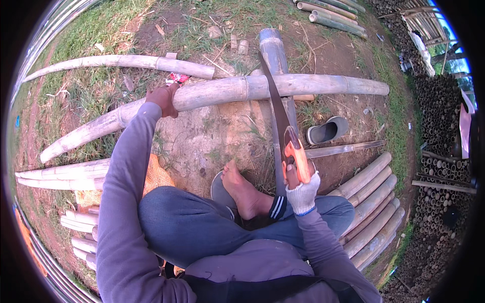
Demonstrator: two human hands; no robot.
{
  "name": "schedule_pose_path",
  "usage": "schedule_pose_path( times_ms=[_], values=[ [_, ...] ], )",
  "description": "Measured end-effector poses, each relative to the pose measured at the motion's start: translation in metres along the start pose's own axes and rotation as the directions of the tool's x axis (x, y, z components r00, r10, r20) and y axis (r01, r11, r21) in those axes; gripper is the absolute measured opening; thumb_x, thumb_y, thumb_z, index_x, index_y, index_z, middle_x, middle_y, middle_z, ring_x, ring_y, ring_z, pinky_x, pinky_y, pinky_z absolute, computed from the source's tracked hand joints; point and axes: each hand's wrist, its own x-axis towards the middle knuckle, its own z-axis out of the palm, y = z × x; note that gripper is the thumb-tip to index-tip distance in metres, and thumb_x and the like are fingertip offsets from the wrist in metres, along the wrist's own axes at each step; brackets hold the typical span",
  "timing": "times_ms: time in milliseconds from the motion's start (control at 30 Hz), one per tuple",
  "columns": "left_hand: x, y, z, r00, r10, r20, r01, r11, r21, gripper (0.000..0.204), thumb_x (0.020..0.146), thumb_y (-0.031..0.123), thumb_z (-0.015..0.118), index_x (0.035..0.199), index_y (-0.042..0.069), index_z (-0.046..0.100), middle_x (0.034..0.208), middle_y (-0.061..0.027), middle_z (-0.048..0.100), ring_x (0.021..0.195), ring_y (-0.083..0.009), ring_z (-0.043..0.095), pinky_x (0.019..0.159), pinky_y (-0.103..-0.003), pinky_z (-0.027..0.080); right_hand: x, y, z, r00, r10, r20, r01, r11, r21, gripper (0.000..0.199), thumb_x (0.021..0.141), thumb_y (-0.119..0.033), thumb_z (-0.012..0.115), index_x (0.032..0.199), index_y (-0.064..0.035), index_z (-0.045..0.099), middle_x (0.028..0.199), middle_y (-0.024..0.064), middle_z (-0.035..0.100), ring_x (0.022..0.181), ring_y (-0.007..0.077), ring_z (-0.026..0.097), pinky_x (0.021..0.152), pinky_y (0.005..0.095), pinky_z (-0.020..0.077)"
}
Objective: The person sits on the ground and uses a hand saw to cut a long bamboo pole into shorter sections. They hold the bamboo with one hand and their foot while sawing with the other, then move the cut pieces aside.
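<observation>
My left hand [163, 98] presses on a long pale bamboo pole [222, 91] that lies across the dirt from left to right. My right hand [302, 189], in a white knit glove, grips the orange handle of a hand saw [281, 118]. The saw's dark blade reaches up to the pole and meets it near its middle. The pole rests over a thicker grey bamboo log [275, 50] that runs away from me. I sit cross-legged, and my bare foot [241, 188] rests on a grey sandal just left of the saw.
Another bamboo pole [121, 62] lies further back on the grass. Cut bamboo lengths [371, 202] are stacked at my right, more [76, 174] at my left. A grey sandal [328, 130] and a split strip [346, 148] lie right of the saw. Stacked dark poles [439, 151] line the far right.
</observation>
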Motion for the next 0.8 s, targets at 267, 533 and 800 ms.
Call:
schedule_pose_path(
  times_ms=[267, 533, 800],
  values=[
    [0.000, 0.014, -0.001, 1.000, 0.026, -0.015, -0.026, 1.000, -0.009, 0.099, 0.061, 0.027, 0.097, 0.149, 0.021, 0.051, 0.140, -0.0133, 0.067, 0.132, -0.0411, 0.062, 0.116, -0.067, 0.039, 0.057, 0.017, 0.034, 0.984, -0.156, -0.090, 0.146, 0.983, -0.108, 0.021, 0.098, -0.017, 0.072, 0.098, 0.0033, 0.065, 0.075, 0.0107, 0.065, 0.065, 0.0228, 0.064, 0.062, 0.0361, 0.0509],
    [0.002, -0.004, 0.003, 1.000, 0.006, -0.007, -0.006, 1.000, -0.005, 0.102, 0.061, 0.029, 0.097, 0.151, 0.023, 0.049, 0.142, -0.0118, 0.065, 0.134, -0.0395, 0.060, 0.117, -0.066, 0.039, 0.002, -0.007, 0.005, 0.989, 0.148, -0.016, -0.146, 0.983, 0.110, 0.020, 0.094, -0.013, 0.075, 0.102, 0.0037, 0.068, 0.085, 0.0168, 0.073, 0.075, 0.0247, 0.072, 0.069, 0.0370, 0.0549],
    [0.005, 0.013, -0.002, 0.999, 0.013, 0.043, -0.013, 1.000, -0.002, 0.102, 0.061, 0.030, 0.097, 0.151, 0.023, 0.049, 0.139, -0.0137, 0.066, 0.134, -0.0386, 0.061, 0.115, -0.066, 0.040, 0.040, 0.025, 0.023, 0.994, -0.075, -0.073, 0.070, 0.995, -0.072, 0.022, 0.097, -0.014, 0.074, 0.105, 0.0039, 0.065, 0.084, 0.0111, 0.070, 0.071, 0.0214, 0.069, 0.068, 0.0359, 0.0556]
  ],
)
